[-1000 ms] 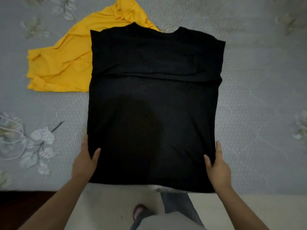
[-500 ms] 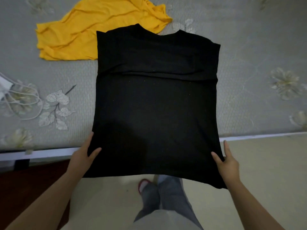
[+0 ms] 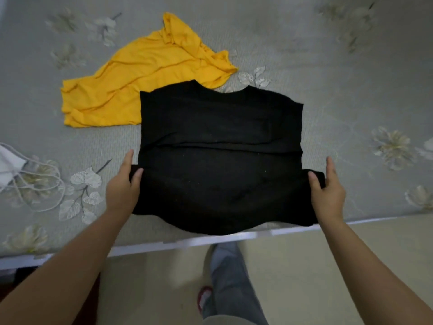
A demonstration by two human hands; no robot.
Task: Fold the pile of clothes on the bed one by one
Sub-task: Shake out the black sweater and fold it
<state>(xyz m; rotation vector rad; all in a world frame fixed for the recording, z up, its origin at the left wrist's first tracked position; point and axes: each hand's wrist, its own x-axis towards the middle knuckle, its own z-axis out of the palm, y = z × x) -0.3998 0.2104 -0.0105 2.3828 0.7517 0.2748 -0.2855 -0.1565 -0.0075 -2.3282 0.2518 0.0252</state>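
Black shirt (image 3: 220, 146) on bed (image 3: 351, 66), just nearer you than yellow garment (image 3: 145, 85). Your left hand (image 3: 123, 188) and right hand (image 3: 328, 191) pinch its hem corners, now lifted forward off the edge: bottom fold underway.

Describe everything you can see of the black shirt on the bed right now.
The black knit-looking shirt lies flat on the grey floral bedsheet, neckline away from the person, sleeves folded in across its upper part. Its lower part is lifted and doubled toward the collar: the left hand and right hand each pinch a hem corner. The fold bulges near the bed edge. Its top left corner overlaps the crumpled yellow garment.
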